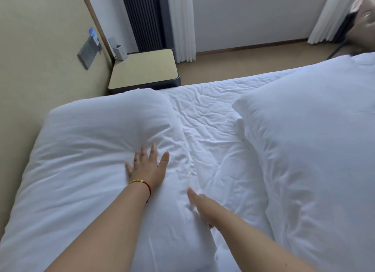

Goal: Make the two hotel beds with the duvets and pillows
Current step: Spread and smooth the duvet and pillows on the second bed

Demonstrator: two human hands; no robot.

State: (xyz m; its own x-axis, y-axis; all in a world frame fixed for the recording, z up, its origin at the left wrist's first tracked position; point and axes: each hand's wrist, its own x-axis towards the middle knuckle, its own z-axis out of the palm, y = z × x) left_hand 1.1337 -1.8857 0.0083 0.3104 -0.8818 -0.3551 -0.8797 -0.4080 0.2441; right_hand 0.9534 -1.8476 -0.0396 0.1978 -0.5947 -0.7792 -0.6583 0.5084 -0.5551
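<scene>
The left hand (147,166) is lying flat on the near pillow (97,160), fingers straight and spread wide, pressing into the right part of its top face. A gold and red bracelet (142,183) is sitting on that wrist. The right hand (204,205) is reaching along the pillow's right edge with fingers extended; it is blurred, so whether it is touching the fabric cannot be told. The pillow is lying at the head of the bed against the beige headboard wall (30,38). A wrinkled white sheet (209,134) is showing between it and the folded duvet (316,146) at right. A bedside table (144,69) is standing beyond the pillow.
</scene>
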